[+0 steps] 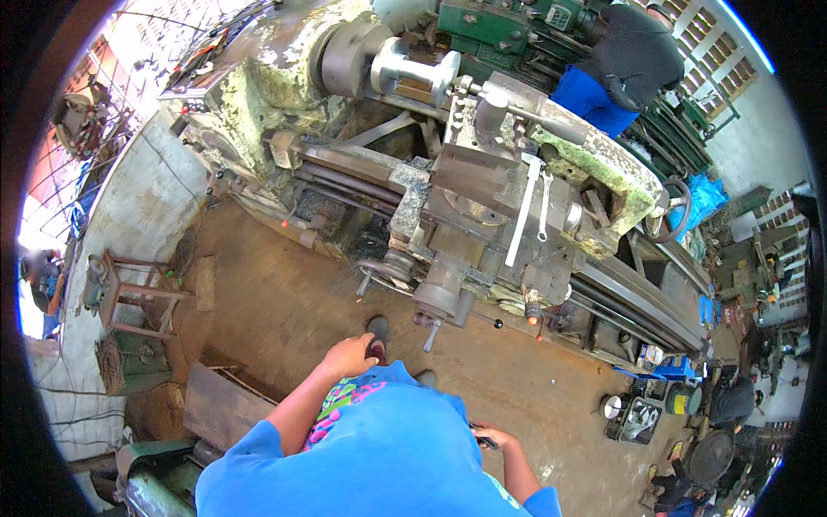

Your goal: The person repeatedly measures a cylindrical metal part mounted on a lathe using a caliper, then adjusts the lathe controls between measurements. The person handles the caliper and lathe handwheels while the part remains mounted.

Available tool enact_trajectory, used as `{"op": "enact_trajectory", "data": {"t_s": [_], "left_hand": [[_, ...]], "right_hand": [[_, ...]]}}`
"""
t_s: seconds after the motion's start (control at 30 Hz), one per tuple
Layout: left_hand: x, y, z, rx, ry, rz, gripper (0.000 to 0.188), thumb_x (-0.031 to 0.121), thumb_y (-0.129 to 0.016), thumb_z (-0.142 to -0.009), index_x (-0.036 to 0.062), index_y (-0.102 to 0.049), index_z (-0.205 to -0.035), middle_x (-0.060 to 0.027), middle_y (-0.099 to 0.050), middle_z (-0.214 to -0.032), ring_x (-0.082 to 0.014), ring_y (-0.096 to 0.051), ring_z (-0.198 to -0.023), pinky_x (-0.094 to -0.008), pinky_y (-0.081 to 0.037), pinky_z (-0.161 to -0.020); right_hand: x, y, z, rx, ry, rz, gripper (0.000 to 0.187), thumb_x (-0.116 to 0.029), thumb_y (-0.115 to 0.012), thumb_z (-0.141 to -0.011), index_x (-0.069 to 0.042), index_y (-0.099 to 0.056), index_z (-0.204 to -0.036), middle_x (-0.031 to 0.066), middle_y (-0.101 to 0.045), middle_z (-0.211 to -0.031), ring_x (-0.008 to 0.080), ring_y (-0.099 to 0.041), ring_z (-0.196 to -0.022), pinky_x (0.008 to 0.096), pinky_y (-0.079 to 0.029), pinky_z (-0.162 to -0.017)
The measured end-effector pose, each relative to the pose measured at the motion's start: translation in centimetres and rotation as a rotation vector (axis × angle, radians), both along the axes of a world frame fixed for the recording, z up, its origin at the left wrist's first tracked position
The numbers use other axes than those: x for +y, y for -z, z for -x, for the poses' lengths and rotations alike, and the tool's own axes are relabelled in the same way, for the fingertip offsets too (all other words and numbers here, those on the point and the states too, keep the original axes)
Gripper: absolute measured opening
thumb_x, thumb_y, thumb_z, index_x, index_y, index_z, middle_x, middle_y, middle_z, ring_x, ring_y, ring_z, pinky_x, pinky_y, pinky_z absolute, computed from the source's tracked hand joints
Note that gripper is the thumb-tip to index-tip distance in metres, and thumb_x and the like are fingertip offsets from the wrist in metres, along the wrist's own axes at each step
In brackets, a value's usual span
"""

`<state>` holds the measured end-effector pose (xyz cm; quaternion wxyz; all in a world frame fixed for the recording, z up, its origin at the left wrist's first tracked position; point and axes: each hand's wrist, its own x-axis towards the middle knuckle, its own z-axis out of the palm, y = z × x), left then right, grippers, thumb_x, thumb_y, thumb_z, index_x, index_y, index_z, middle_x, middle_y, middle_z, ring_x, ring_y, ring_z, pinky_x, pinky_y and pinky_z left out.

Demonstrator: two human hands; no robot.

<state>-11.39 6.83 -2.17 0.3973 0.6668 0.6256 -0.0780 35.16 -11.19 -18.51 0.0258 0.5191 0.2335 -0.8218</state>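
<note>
— right hand point(498, 436) first: what do you have there?

— fingers curled around a small dark object point(487, 442), low at the person's right side, next to the blue shirt point(370, 457). too little of it shows for me to name it

— so it lies within the grip, touching the hand?

— yes, part of it showing past the fingers

— and the other one?

— left hand point(349, 356) is in front of the waist, fingers bent; from my seat i cannot tell whether they hold anything

— how far along would you put the work?

— a silvery flanged piece point(389, 67) sits at the chuck point(351, 60) of the lathe point(469, 185), so i judge the mounting done. whether any cutting is finished, or how much is left, i can't read off my feed. neither hand is on the machine

— where is that piece from the hands?

— ahead of both, well apart, with the crank handle point(431, 334) nearer to them

— further out?

— a caliper point(522, 211) and a wrench point(544, 207) lie side by side on the lathe, and beyond it i see a co-worker point(633, 56) in a dark top near a green machine point(487, 26)
</note>
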Motion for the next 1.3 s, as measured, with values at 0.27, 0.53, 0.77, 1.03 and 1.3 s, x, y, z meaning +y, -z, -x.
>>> {"op": "enact_trajectory", "data": {"t_s": [0.27,0.53,0.77,1.03,1.3], "left_hand": [[6.9,1.9,1.3,-0.19,0.036,-0.09,0.062,0.036,-0.07,-0.088,0.0048,-0.052,-0.139,-0.0227,-0.067,-0.121,-0.042,-0.064,-0.112,-0.0494,-0.051,-0.096],[12.1,3.3,2.6,-0.302,0.067,-0.003,0.053,0.033,-0.072,-0.086,0.0011,-0.06,-0.127,-0.0205,-0.073,-0.107,-0.0378,-0.07,-0.101,-0.0461,-0.055,-0.088],[15.2,4.2,0.8,-0.582,-0.478,-0.15,0.035,0.024,-0.07,-0.088,-0.0006,-0.064,-0.112,-0.0185,-0.074,-0.089,-0.032,-0.073,-0.086,-0.0428,-0.055,-0.079],[17.9,6.7,0.0,-0.405,-0.698,-0.269,0.043,0.029,-0.073,-0.087,0.004,-0.059,-0.119,-0.014,-0.072,-0.079,-0.0322,-0.071,-0.08,-0.0428,-0.054,-0.075],[17.6,7.4,-0.6,-0.35,-0.63,-0.307,0.038,0.029,-0.074,-0.085,0.0048,-0.064,-0.113,-0.0145,-0.072,-0.076,-0.0337,-0.072,-0.08,-0.0442,-0.055,-0.075]], "right_hand": [[3.4,-5.3,0.2,0.406,0.247,0.218,0.051,-0.046,-0.076,-0.084,-0.012,-0.059,-0.117,0.0003,-0.061,-0.087,0.0105,-0.055,-0.066,0.0252,-0.043,-0.051],[7.5,-2.2,7.6,-0.212,-0.196,-0.04,0.047,-0.062,-0.07,-0.081,-0.016,-0.065,-0.083,-0.0022,-0.059,-0.07,0.0122,-0.053,-0.056,0.0301,-0.041,-0.048],[5.2,1.2,11.4,-0.211,0.518,0.114,0.047,-0.057,-0.063,-0.088,-0.013,-0.07,-0.101,0.0022,-0.07,-0.083,0.015,-0.062,-0.062,0.0321,-0.05,-0.052],[0.3,-4.4,9.2,-0.263,0.493,0.162,0.049,-0.057,-0.064,-0.09,-0.012,-0.069,-0.109,0.0036,-0.071,-0.088,0.0148,-0.063,-0.063,0.0304,-0.05,-0.053],[-3.4,-7.9,4.0,-0.227,0.268,0.465,0.055,-0.059,-0.067,-0.089,-0.013,-0.067,-0.117,0.0031,-0.069,-0.087,0.0123,-0.058,-0.058,0.0274,-0.046,-0.049]]}}
